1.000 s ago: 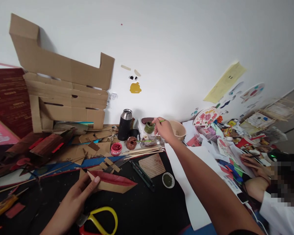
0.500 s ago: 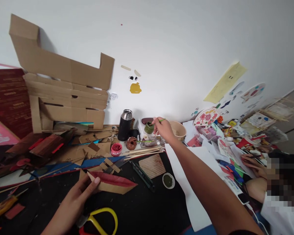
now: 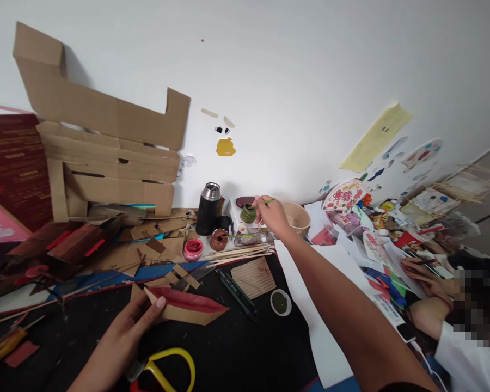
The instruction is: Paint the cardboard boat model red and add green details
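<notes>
Near edge: yellow-handled scissors (image 3: 169, 363) lie at the bench (image 3: 237, 354) front.
Left hand (image 3: 130, 326): pinching the red-painted cardboard piece (image 3: 188, 305), bare black surface to its right.
Right hand (image 3: 271, 215): far, pinching a green brush (image 3: 265, 202) at the green paint jar (image 3: 248, 213).
Change: both hands unmoved.

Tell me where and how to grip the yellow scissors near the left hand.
Grip the scissors by the yellow loop handle, coming from above. The loop lies flat and open on the black mat, right of the left hand; the blades are out of view.
</notes>
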Demonstrator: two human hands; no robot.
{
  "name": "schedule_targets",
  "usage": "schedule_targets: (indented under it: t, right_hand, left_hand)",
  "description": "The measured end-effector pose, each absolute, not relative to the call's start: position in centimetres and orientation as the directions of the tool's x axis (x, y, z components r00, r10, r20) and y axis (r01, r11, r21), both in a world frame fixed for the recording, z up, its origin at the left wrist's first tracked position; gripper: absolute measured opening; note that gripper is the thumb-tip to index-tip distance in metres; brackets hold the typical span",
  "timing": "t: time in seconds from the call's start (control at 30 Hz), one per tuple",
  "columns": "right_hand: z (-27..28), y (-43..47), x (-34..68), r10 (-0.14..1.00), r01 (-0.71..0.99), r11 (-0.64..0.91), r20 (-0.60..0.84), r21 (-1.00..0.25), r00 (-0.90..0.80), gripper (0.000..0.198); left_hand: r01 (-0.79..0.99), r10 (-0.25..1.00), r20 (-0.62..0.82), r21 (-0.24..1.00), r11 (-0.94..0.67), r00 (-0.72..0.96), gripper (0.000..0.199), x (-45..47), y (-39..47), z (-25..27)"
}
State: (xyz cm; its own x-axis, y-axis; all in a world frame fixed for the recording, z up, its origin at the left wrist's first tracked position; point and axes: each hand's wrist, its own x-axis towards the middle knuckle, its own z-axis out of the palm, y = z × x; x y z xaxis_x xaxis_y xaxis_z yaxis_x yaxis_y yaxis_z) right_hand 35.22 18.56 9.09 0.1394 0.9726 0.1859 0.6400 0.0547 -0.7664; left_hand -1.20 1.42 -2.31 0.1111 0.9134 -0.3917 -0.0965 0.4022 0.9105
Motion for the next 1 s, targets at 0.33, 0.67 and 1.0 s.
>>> schedule_targets:
  t: [0.33,0.67,1.0]
  right_hand:
    - [8.9,18.4,35.1,0.974,0.707,0.042,0.185,-0.706,0.127,0.036]
    - [8.8,18.2,36.4,0.951,0.652,0.089,0.259,-0.753,0.170,0.042]
    - [8.3,18.3,35.6,0.965,0.588,0.088,0.216,-0.804,0.151,0.039]
  left_hand:
    - [-0.058,0.923,-0.370,0.924,0.377,0.108,0.072,-1.3,1.5,-2.1]
    - [-0.075,0.927,-0.359,0.927,0.367,0.105,0.067,-1.2,1.6,-2.3]
    - [-0.058,0.917,-0.389,0.917,0.395,0.090,0.071,-1.0,1.5,-1.8]
